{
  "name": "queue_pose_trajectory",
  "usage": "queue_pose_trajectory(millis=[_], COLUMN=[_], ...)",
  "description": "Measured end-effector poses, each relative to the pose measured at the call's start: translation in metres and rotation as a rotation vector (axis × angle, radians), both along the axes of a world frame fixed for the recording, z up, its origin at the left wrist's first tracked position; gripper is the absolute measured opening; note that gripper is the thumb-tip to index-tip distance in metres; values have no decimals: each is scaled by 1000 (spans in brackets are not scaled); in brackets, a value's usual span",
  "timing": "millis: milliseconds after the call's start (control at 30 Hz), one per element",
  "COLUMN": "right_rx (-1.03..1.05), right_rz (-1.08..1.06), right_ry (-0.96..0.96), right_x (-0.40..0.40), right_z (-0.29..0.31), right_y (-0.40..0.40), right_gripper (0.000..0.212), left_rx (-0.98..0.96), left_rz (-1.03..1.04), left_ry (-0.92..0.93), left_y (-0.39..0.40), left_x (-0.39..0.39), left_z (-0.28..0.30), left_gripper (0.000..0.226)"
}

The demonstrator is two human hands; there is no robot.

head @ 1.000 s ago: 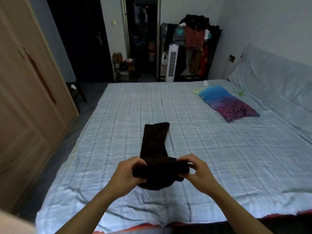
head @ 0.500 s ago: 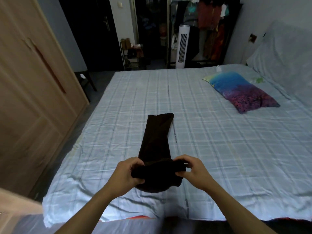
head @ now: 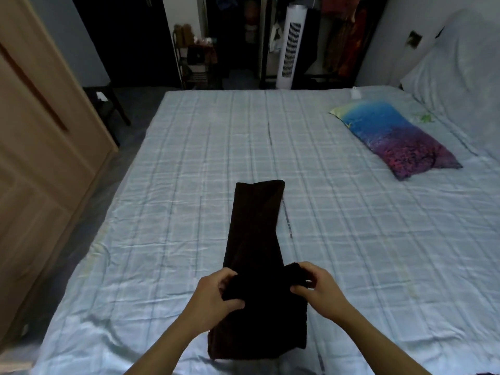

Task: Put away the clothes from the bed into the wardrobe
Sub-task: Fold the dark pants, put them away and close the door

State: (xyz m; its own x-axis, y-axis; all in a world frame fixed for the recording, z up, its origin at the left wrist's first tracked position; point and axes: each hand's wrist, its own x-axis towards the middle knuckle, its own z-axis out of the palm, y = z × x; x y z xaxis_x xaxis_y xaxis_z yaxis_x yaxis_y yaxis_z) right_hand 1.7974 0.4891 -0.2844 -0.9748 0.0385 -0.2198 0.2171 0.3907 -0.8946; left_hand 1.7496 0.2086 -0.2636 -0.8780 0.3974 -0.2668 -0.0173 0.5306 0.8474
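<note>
A long dark brown garment (head: 254,234) lies lengthwise on the bed (head: 351,239), which has a pale blue checked sheet. My left hand (head: 216,296) grips the garment's left side near its middle. My right hand (head: 315,288) pinches a raised fold on its right side. The near end of the garment spreads flat below my hands. The wooden wardrobe (head: 40,147) stands along the left, its doors closed.
A blue and purple pillow (head: 395,136) lies at the right of the bed, with a large pale pillow (head: 465,66) behind it. Beyond the bed stand a white tower fan (head: 290,47), a rack of hanging clothes (head: 343,36) and a small shelf (head: 197,58).
The bundled near part of the garment has dropped open and now lies flat below my hands. My head has tilted down and moved closer to the bed.
</note>
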Motion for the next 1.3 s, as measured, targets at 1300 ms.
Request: queue_pose_trajectory(millis=[1300], right_rx=[-262], right_rz=[-422], right_ry=[-378], right_x=[-321], right_z=[-221], right_y=[47], right_gripper=[37], left_rx=[-279], left_rz=[-59], left_ry=[-165], left_y=[202], left_x=[-361], left_z=[-229], left_gripper=[88])
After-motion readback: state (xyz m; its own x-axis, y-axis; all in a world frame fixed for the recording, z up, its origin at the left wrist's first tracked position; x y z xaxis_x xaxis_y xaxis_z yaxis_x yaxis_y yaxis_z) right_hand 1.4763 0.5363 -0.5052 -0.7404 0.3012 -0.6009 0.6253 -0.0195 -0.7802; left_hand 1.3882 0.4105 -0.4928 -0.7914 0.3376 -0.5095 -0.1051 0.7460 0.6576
